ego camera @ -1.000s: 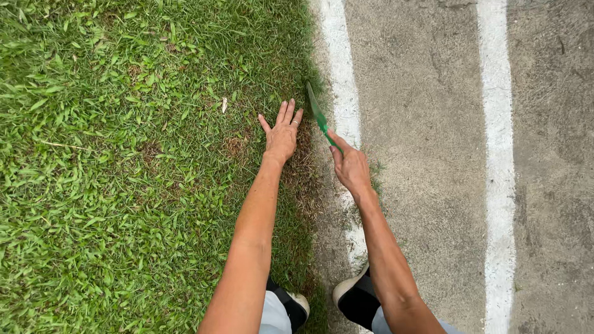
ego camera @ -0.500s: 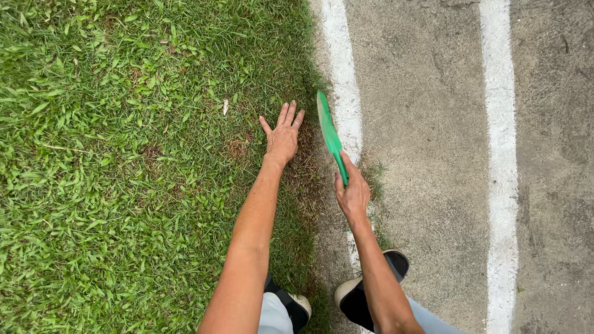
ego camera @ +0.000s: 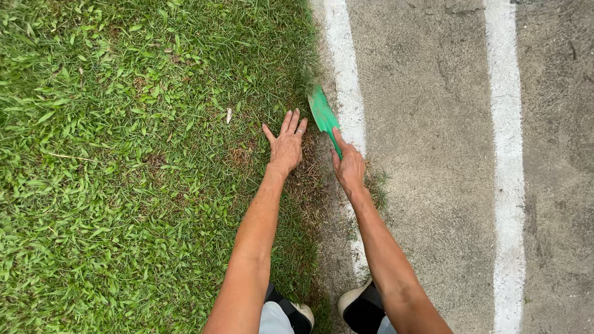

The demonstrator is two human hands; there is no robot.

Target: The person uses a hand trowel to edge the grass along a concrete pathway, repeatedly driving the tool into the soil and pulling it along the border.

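Green plastic trowel [ego camera: 323, 113], likely light and stiff, sits clasped at its handle by the right hand [ego camera: 349, 167] beside the white line [ego camera: 346, 93], left hand [ego camera: 286, 147] spread flat.

A: Classify the location.

B: Outdoor site, at the boundary between a lawn [ego camera: 124, 185] and a paved surface [ego camera: 427, 154].

A: Supporting evidence?

B: Dense green grass with dry brown patches covers the left side. Grey asphalt covers the right side, marked by two white painted lines [ego camera: 507, 185] running parallel to the grass edge. Lighting is daylight. The pavement markings indicate a road or parking area.
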